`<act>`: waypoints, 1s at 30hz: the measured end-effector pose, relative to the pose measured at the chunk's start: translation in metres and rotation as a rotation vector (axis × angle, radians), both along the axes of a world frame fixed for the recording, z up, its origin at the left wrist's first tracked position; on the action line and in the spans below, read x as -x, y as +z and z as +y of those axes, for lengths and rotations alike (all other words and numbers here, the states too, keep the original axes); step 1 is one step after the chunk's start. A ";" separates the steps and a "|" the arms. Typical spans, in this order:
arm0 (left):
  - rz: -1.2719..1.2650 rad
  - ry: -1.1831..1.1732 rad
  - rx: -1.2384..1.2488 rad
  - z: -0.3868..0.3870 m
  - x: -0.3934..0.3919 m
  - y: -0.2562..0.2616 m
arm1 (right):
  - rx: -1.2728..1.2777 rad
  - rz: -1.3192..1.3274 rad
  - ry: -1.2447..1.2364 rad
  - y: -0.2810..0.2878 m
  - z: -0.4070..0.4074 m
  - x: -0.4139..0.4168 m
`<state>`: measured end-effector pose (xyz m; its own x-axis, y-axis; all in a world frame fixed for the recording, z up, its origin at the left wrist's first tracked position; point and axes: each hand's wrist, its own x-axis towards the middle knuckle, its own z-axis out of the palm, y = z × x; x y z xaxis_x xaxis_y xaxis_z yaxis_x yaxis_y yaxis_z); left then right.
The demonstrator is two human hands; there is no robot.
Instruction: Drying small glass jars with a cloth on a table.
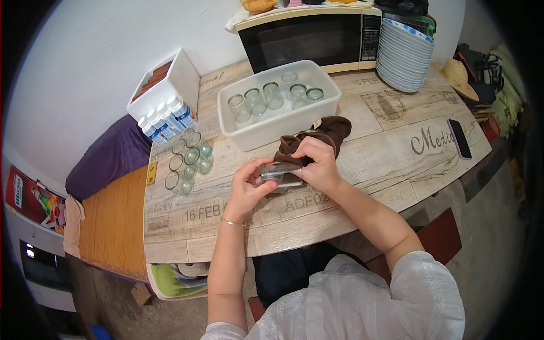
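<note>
Lying sideways between my hands is a clear drinking glass. My left hand grips it around one end, thumb below and fingers above. At the other end, my right hand pinches a brown cloth against the rim, and its thumb reaches to the glass mouth. Most of the cloth trails in folds onto the table behind the glass. Beyond it, a white plastic tub holds several upright glasses. Several more glasses stand grouped on the table to the left of my hands.
A wood-print table bears a microwave oven, a tall stack of plates and a phone near the right edge. At the left back are a white box and several white-capped bottles.
</note>
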<state>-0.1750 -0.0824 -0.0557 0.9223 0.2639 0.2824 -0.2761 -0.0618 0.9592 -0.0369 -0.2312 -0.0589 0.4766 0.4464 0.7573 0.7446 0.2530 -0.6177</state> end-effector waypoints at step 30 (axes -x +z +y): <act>-0.195 -0.130 -0.078 0.005 0.003 0.007 | 0.392 0.733 0.443 -0.018 0.007 -0.018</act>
